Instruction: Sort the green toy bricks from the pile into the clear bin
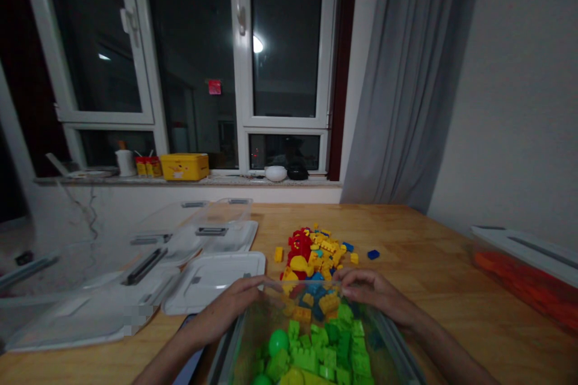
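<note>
A clear plastic storage box (392, 349) with green toy building bricks (307, 358) inside is close in front of me, its near end cut off by the frame. My left hand (241, 301) is closed on its far left corner. At the far right corner, my right hand (377, 295) curls its fingers over the rim. A round green ball-like piece (279, 342) lies among the bricks. Just beyond the box, a heap of mostly yellow, red and blue bricks (327, 249) spreads over the wooden table (419, 252).
White lids (217, 274) and clear bins (90, 307) lie on the left. On the right stands a lidded clear box (533, 283) with orange-red contents. A dark flat device (192, 367) lies under my left forearm. A yellow box (185, 166) sits on the windowsill.
</note>
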The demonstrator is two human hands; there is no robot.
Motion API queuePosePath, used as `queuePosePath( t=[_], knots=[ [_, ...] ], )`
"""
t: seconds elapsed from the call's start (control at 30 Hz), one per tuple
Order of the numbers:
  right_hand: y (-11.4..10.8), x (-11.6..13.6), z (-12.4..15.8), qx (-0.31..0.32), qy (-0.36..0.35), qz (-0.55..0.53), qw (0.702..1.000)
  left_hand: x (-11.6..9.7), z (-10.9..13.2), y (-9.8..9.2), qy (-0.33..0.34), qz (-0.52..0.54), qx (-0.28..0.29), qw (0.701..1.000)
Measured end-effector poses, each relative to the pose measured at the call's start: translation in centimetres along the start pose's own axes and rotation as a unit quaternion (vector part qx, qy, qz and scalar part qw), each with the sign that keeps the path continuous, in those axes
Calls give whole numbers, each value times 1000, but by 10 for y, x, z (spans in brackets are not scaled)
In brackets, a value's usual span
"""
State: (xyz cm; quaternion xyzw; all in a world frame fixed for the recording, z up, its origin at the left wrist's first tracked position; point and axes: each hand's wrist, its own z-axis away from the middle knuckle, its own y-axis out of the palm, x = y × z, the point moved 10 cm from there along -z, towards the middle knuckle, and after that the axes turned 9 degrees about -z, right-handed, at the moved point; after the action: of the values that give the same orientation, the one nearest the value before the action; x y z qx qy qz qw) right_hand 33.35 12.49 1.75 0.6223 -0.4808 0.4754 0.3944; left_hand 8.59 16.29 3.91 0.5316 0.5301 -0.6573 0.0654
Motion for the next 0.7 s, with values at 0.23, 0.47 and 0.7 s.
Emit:
queuePosePath(
  t=[0.23,0.47,0.7],
  knots=[
    [-25,16,-5,-60,-56,153,985,-6,0,0,9,5,9,1000],
    [-82,23,-4,-103,-91,426,894,-12,-1,3,8,-3,19,1000],
    [-124,-9,1,-108,9,446,888,0,-2,1,-5,-5,9,1000]
  ],
)
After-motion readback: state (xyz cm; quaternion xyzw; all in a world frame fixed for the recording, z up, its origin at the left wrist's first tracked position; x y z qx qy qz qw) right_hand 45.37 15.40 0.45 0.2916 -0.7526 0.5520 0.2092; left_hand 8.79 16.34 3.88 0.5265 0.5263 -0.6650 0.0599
